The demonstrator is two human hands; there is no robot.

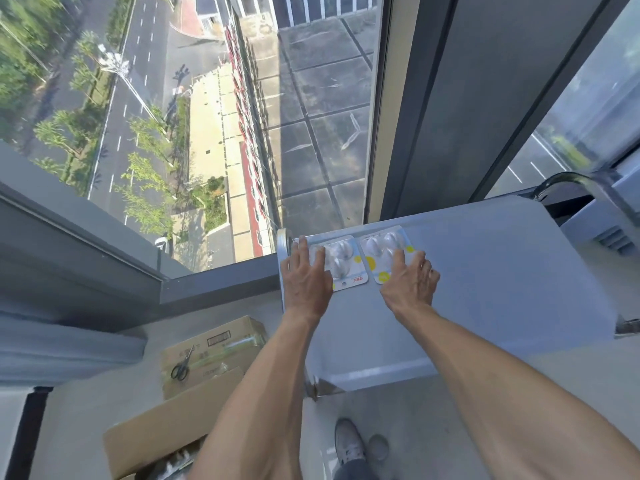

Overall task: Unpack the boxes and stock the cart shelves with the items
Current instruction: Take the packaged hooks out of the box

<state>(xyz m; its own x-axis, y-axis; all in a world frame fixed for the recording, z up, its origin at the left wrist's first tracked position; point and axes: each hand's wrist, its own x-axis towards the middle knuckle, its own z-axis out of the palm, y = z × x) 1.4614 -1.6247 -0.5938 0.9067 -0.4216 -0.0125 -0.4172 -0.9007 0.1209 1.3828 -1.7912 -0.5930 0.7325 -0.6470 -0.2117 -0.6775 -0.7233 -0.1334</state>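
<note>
Two blister packs lie flat side by side at the far left corner of the cart's grey top shelf point(491, 278). Each is a white card with yellow dots and clear bubbles over small hooks. My left hand point(306, 280) rests with straight fingers on the left blister pack point(343, 263). My right hand point(410, 282) lies with spread fingers on the near edge of the right blister pack point(382, 249). Down on the floor at the left, an open cardboard box point(162, 434) shows clear-wrapped items inside.
A second, closed cardboard box point(214, 344) on the floor carries black scissors point(181, 367). Floor-to-ceiling windows stand just beyond the cart. The cart's metal handle point(585, 185) curves at the far right. My shoe point(349, 443) is on the floor below the shelf.
</note>
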